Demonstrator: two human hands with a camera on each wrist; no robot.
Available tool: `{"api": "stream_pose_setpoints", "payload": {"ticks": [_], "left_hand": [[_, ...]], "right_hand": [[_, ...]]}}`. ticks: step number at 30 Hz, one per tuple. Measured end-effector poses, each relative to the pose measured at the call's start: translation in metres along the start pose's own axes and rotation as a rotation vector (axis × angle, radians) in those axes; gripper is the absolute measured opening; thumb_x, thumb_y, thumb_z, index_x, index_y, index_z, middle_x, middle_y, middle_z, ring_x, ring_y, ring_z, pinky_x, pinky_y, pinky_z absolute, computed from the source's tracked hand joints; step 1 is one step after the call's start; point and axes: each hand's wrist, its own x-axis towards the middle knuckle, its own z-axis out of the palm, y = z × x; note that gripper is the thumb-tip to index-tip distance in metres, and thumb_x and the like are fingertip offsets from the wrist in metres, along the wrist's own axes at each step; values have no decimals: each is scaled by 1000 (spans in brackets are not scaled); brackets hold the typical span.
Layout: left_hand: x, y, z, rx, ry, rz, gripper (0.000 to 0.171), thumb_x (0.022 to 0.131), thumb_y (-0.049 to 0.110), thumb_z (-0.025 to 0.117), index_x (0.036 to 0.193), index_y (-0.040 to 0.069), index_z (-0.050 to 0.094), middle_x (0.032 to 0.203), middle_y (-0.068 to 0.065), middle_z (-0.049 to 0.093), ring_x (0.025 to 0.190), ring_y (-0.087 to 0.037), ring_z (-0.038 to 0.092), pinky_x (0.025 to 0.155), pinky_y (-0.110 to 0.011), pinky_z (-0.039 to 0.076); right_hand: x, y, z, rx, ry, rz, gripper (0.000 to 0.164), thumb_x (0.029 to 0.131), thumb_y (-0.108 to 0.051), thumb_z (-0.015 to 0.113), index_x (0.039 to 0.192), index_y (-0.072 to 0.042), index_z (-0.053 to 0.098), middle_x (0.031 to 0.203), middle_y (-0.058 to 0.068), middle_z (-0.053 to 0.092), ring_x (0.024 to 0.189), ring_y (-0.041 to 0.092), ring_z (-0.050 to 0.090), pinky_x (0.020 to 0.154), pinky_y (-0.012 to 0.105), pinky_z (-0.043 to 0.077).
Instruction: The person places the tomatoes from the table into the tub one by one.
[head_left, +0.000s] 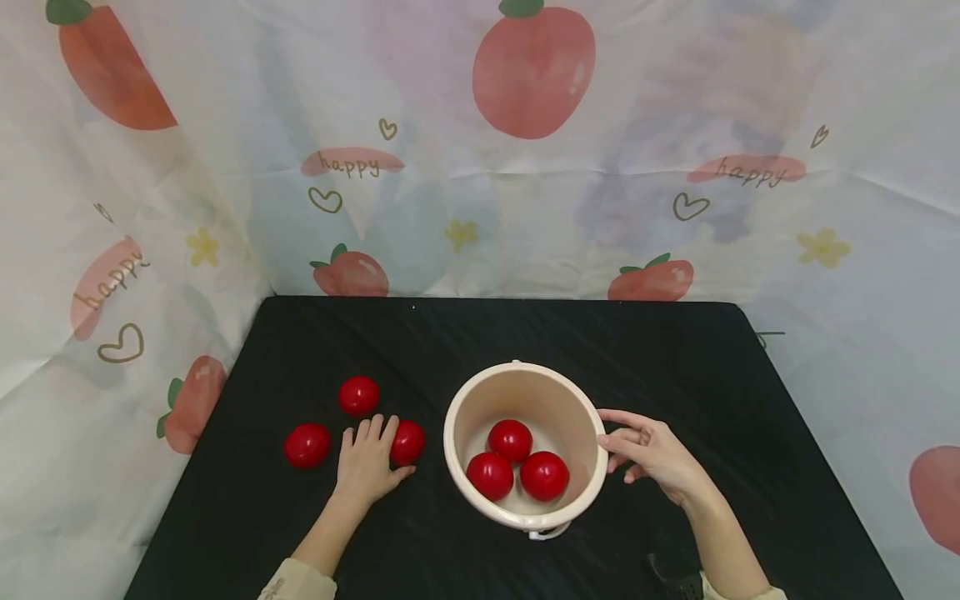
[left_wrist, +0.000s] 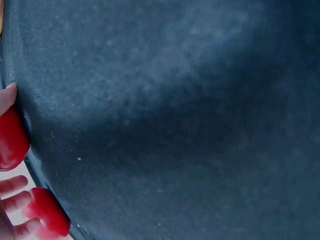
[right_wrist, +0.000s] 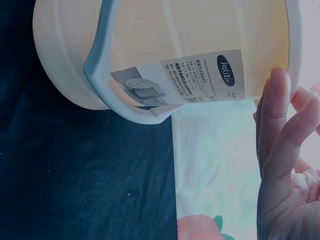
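Observation:
My left hand (head_left: 365,467) reaches over the left part of the table with its fingers spread. A glossy red ball (head_left: 408,442) lies between its thumb and forefinger; the left wrist view shows the thumb against a red ball (left_wrist: 11,142) at the edge. Two more red balls lie nearby, one far ball (head_left: 358,396) and one left ball (head_left: 307,445). A cream bucket (head_left: 459,487) stands upright with three red balls (head_left: 510,440) inside. At its right rim, my right hand (head_left: 654,452) touches the edge with extended thumb and forefinger; its other fingers bend loosely outside.
Black cloth covers the table (head_left: 675,358). A fruit-printed curtain (head_left: 480,208) hangs behind and at the sides. The bucket's handle (head_left: 551,532) hangs down on its near side, and a paper label (right_wrist: 200,77) is on its outer wall.

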Motion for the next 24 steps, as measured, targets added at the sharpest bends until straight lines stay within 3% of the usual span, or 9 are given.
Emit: {"api": "stream_pose_setpoints", "payload": {"ticks": [7, 12, 16, 24], "left_hand": [[4, -1, -4, 7, -55, 9, 77, 61, 48, 74, 125, 13, 50, 113, -12, 53, 102, -30, 47, 86, -53, 42], [16, 1, -22, 11, -40, 32, 76, 59, 49, 73, 122, 14, 50, 111, -11, 54, 99, -29, 48, 82, -49, 43], [31, 5, -51, 17, 65, 68, 77, 57, 49, 74, 121, 13, 51, 110, -11, 55, 98, -29, 49, 83, -49, 44], [61, 21, -113, -3, 390, 218, 71, 56, 47, 76, 114, 11, 54, 105, -11, 56, 92, -29, 52, 76, -45, 46]], "right_hand": [[0, 1, 1, -7, 15, 6, 59, 86, -16, 63, 133, 8, 37, 81, 5, 68, 63, 16, 63, 48, 23, 50], [0, 2, 1, -12, 19, 8, 59, 86, -17, 64, 133, 7, 38, 82, 6, 68, 63, 16, 63, 48, 23, 50], [1, 2, 1, -16, 20, 10, 59, 86, -17, 63, 133, 7, 38, 83, 6, 68, 63, 16, 63, 49, 23, 51], [0, 1, 1, -11, 24, 15, 59, 86, -17, 63, 133, 8, 37, 82, 6, 68, 63, 16, 63, 49, 23, 51]]}}
